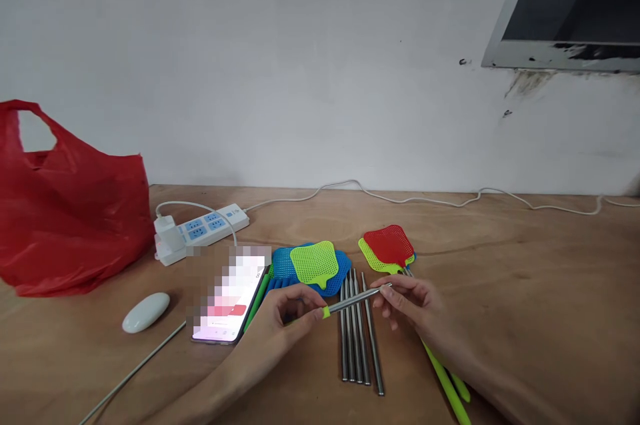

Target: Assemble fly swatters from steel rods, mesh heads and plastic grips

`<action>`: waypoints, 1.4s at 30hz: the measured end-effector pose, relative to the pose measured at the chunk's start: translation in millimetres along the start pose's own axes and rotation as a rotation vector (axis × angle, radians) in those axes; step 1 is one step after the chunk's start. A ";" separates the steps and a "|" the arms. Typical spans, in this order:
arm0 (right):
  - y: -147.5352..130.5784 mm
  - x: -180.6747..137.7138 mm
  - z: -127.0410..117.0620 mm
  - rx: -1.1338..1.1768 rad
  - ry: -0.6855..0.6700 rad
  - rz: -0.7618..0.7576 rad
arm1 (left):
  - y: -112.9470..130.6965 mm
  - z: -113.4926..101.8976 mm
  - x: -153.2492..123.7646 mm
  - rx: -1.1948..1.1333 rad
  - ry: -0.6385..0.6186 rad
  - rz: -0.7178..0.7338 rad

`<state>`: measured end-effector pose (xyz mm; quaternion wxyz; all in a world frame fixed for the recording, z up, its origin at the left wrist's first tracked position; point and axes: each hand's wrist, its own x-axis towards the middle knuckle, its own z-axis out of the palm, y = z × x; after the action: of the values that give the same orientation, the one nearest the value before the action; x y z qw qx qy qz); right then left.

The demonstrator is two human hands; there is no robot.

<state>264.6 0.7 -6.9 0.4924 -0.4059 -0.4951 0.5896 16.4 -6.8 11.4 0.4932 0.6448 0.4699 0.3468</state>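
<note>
My left hand is closed round a yellow-green handle, most of it hidden in the fingers. From it a metal telescopic rod slants up to the right. My right hand pinches the thin tip of that rod between thumb and fingers. Below it lie several loose metal rods, side by side on the table. Behind my left hand is a pile of blue fly swatter heads with a yellow-green swatter head on top. Beyond my right hand, a red swatter head overlaps a yellow-green one.
Yellow-green handles lie under my right forearm. To the left are a lit phone, a white oval object, a power strip with a charger, and a red plastic bag. A white cable runs along the wall.
</note>
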 end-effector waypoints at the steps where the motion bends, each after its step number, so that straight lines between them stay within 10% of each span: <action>1: -0.6 -0.6 0.6 0.017 -0.020 0.011 | 1.6 1.2 -1.5 -0.009 -0.010 0.005; 7: -1.0 -2.3 7.3 0.174 -0.079 0.077 | 4.0 5.3 -8.8 -0.119 -0.123 0.024; 17: -15.5 1.8 1.8 0.253 0.206 0.000 | 3.7 2.1 -10.7 0.227 -0.004 0.159; 42: -1.9 -0.1 7.0 0.204 0.169 -0.068 | -4.9 4.7 -10.4 0.511 -0.068 0.301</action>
<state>258.2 -0.7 -3.7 0.5908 -0.3849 -0.4027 0.5837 16.1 -17.8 5.6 0.2733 0.8217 0.4245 0.2645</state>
